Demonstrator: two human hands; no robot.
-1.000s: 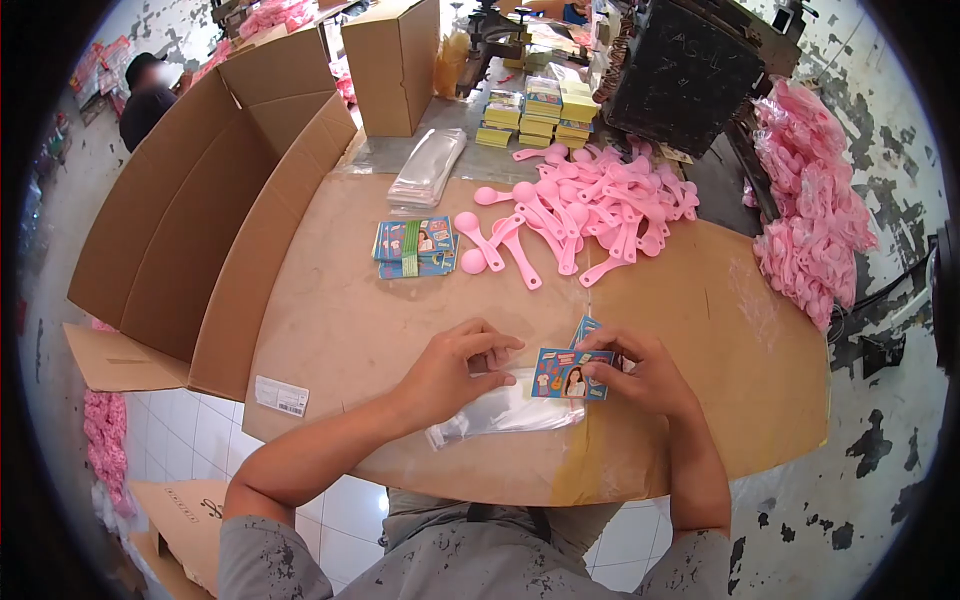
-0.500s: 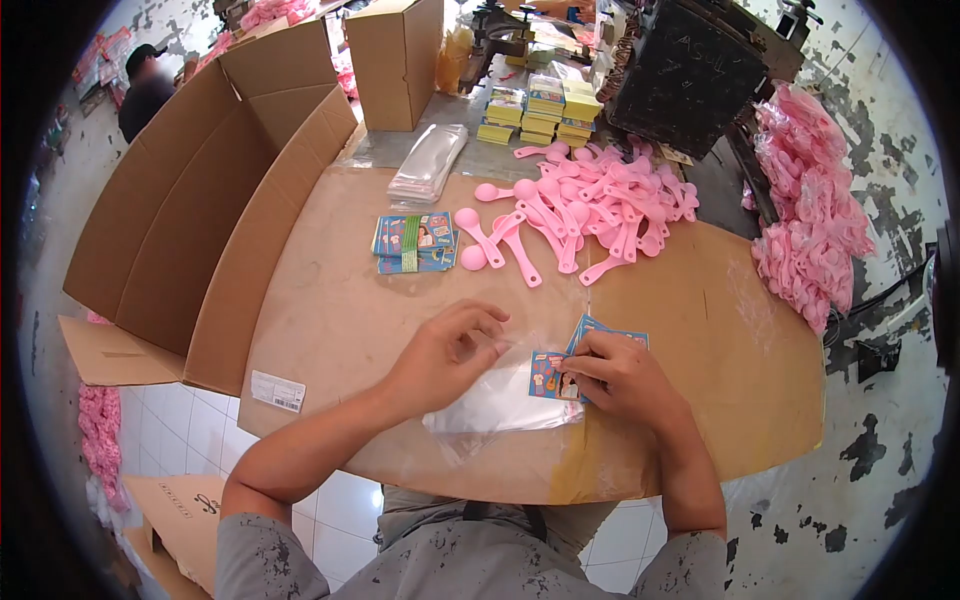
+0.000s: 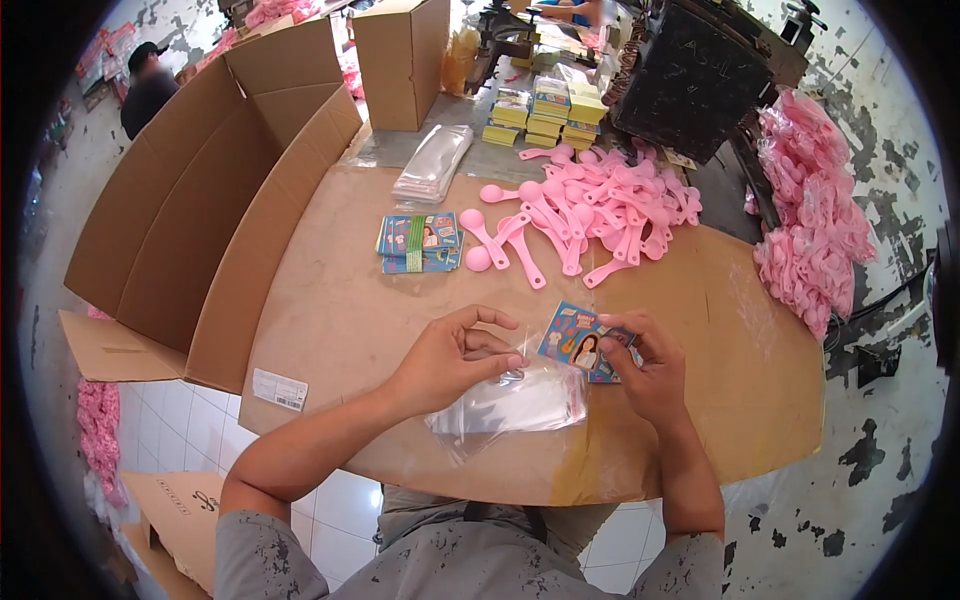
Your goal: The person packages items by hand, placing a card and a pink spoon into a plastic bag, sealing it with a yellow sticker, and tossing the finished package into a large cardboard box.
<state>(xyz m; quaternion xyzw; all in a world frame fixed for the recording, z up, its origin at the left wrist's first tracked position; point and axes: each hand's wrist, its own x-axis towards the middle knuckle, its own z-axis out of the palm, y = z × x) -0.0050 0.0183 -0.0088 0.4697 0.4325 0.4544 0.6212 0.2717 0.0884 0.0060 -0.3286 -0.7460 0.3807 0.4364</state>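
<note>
My right hand [image 3: 645, 365] pinches a blue printed card [image 3: 574, 336] by its right side, tilted above the cardboard-covered table. Part of another blue card shows beneath it. My left hand [image 3: 455, 360] has its thumb and fingertips pressed together at the upper edge of the clear plastic bags [image 3: 520, 400]; a bit of clear film seems to be at the fingertips. Beyond the hands lie a banded stack of blue cards [image 3: 418, 243] and a heap of pink spoons [image 3: 600, 205].
A large open cardboard box [image 3: 215, 190] stands at the left. Clear bags [image 3: 433, 165] and card stacks [image 3: 545, 108] lie at the back, near a black metal box [image 3: 690, 75]. Bagged pink spoons [image 3: 815, 215] hang at the right. A person [image 3: 148, 95] is at the far left.
My right hand has raised and tilted the card, so more of its print shows. My left hand has moved slightly right and its fingertips have closed.
</note>
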